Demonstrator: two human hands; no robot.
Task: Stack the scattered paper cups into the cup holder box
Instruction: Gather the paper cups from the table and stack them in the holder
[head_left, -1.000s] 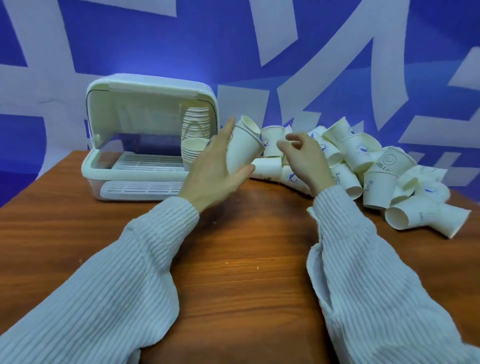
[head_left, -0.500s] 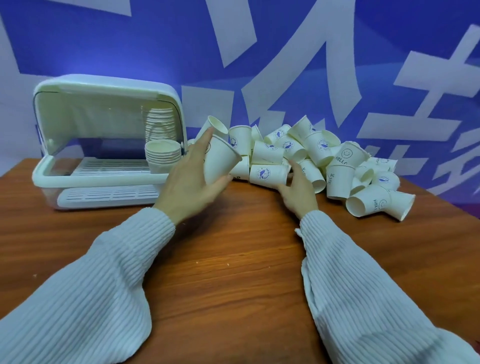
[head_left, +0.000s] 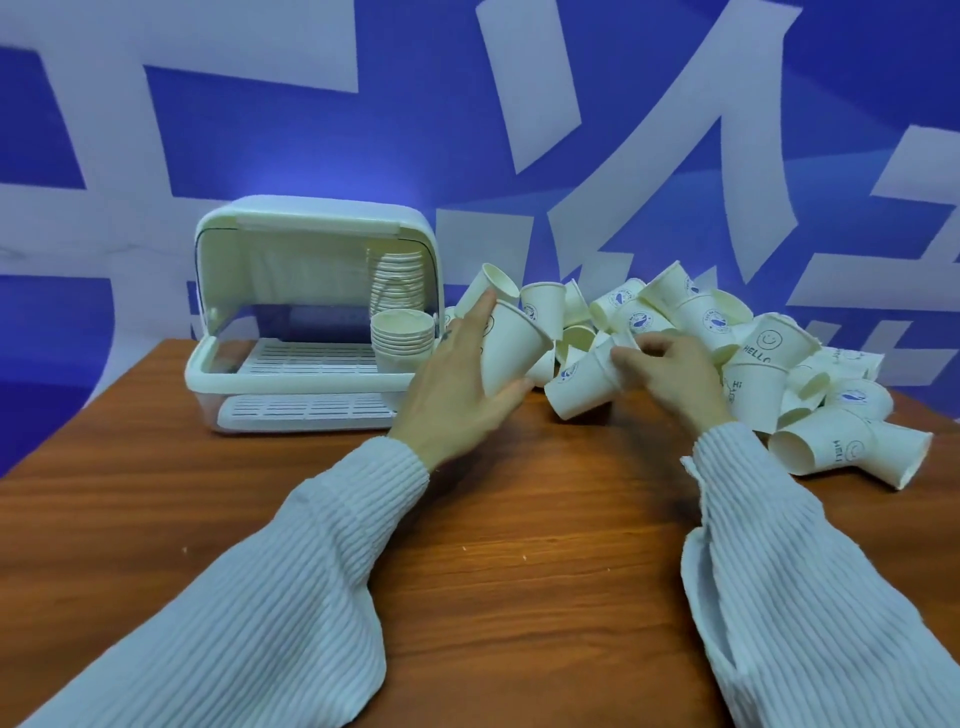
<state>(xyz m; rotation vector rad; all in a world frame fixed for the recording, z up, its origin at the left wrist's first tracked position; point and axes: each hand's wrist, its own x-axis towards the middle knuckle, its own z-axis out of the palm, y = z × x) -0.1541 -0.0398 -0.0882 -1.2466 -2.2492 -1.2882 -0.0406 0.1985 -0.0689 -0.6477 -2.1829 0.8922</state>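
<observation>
My left hand (head_left: 457, 384) grips a white paper cup (head_left: 511, 345), tilted with its mouth up and to the right, just right of the cup holder box. My right hand (head_left: 670, 371) pinches the rim of another paper cup (head_left: 582, 384) lying on its side at the near edge of the heap. The heap of scattered paper cups (head_left: 748, 358) spreads to the right, some printed with blue logos or "HELLO". The white cup holder box (head_left: 311, 332) stands open at the left; a short stack of cups (head_left: 402, 338) sits inside at its right end, with a taller stack (head_left: 397, 280) behind.
Everything rests on a brown wooden table (head_left: 519, 545). A blue wall with large white shapes rises right behind the box and the heap. Two cups (head_left: 852, 452) lie on their sides at the right end of the heap, near the table's right edge.
My right hand has lifted from the table and taken a lying cup by its rim, raising it toward the cup in my left hand. The camera has swung left.
</observation>
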